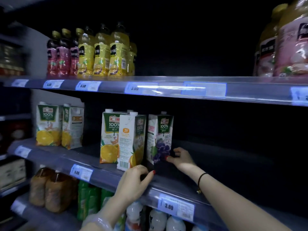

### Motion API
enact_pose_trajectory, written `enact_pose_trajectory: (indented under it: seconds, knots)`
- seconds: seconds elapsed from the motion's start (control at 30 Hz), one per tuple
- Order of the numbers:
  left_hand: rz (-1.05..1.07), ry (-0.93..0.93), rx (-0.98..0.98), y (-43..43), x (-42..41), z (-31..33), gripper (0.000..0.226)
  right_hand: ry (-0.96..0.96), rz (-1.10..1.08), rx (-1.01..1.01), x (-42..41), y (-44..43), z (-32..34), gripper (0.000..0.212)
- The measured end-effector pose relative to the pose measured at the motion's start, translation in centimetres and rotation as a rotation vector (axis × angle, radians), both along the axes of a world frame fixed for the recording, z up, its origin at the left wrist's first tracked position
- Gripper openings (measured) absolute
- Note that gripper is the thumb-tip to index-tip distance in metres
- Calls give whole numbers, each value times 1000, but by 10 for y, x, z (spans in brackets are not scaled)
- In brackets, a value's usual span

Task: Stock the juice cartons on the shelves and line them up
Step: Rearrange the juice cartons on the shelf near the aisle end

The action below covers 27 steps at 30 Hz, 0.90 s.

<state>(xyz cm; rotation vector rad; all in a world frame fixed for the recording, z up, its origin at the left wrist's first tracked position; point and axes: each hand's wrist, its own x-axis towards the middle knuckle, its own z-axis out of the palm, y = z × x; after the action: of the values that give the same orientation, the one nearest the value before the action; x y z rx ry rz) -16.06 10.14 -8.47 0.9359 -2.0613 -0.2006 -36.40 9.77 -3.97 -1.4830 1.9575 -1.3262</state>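
A grape juice carton (160, 137) stands upright on the middle shelf (93, 165). My right hand (180, 158) presses against its lower right side. My left hand (135, 182) touches its lower left front corner at the shelf edge. Just left of it stand two orange juice cartons: one (131, 140) turned sideways with its barcode facing out, and one (109, 135) facing front. Two more orange cartons (48, 124) (72, 127) stand further left on the same shelf.
The upper shelf (166, 87) carries red and yellow juice bottles (93, 52) at left and large pink-labelled bottles (290, 47) at right. The lower shelf holds brown, green and white bottles (55, 192). Price tags line the shelf edges. To the right of the grape carton the middle shelf is dark.
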Motion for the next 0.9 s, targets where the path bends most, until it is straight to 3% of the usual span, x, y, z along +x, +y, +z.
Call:
enact_pose_trajectory:
  seconds: [0.13, 0.33, 0.47, 0.77, 0.83, 0.9]
  knots:
    - [-29, 41, 21, 1, 6, -4, 45, -47, 65, -52, 0, -12, 3, 72]
    - [-6, 59, 92, -6, 5, -4, 47, -265, 121, -111, -1, -34, 2, 55]
    - [14, 42, 146, -6, 6, -1, 53, -305, 148, -72, 2, -50, -2, 38]
    - [-16, 36, 175, -8, 7, 1, 54, -303, 57, -69, -3, -64, -7, 66]
    - [-23, 33, 179, -9, 7, 2, 53, -288, 62, -61, -3, -64, -7, 57]
    - [-32, 33, 181, -9, 7, 2, 52, -292, 58, -75, -4, -62, -6, 34]
